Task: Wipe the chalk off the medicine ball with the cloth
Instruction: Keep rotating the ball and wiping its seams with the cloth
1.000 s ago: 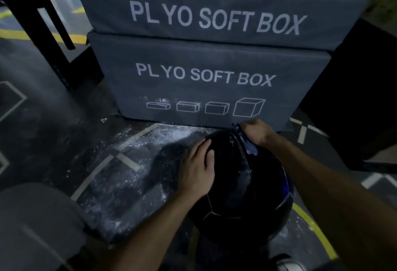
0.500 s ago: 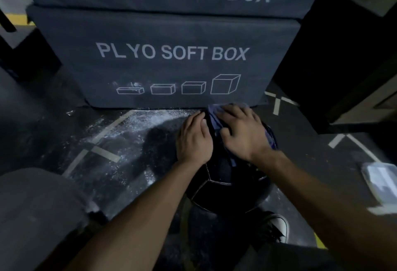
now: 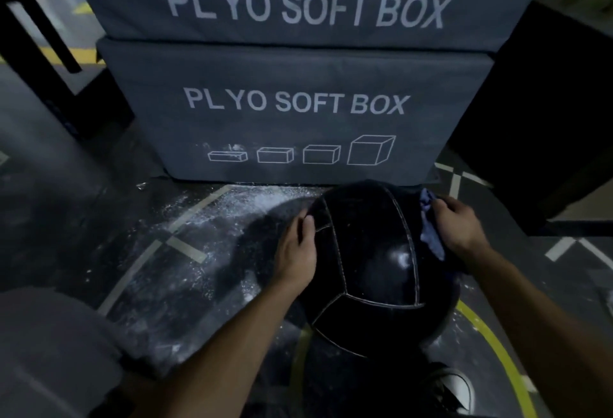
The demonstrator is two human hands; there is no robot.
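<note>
Well to the left of the hands, loose white chalk (image 3: 252,205) is lying scattered over the dark floor (image 3: 66,218) and its pale taped lines, which suggests that the mess around the ball is not being dealt with. The left hand (image 3: 297,250) is being pressed flat against the left flank of the medicine ball (image 3: 374,265), fingers spread and closed on nothing, so that the ball is being steadied. The ball is sitting on the floor between the two hands, just in front of the lower of two stacked grey plyo boxes (image 3: 298,112). Its top and near panels are showing black and glossy, with pale stitched seams and only a few faint specks and one soft highlight, so most of the visible face is judged to be already clean. On the right flank, a crumpled blue cloth (image 3: 429,228) is being gripped in the right hand (image 3: 459,230) and held against the ball's side. That side and the underside are being hidden, so whether chalk is remaining there cannot be told. The task is judged to be well along, with the far and lower parts probably still to be wiped.
</note>
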